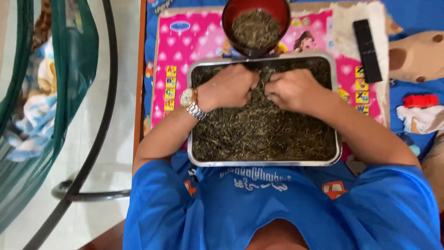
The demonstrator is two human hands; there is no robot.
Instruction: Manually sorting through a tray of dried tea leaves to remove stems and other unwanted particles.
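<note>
A rectangular metal tray [263, 162] lies in front of me, filled with dry brownish-green plant bits [259, 134]. My left hand [229, 87], with a wristwatch [190, 103] on its wrist, rests curled on the bits at the tray's far side. Right beside it, my right hand [293, 89] is also curled, fingers pinching into the same heap. Whether either hand grips anything is hidden by the fingers. A dark red bowl [255, 25] holding more of the dry bits stands just beyond the tray.
The tray sits on a pink children's mat [185, 41] over a blue cloth. A black flat bar [367, 50] lies at the far right, with a red toy [420, 100] beyond it. A green hammock net [41, 92] and a black metal frame [97, 139] stand at left.
</note>
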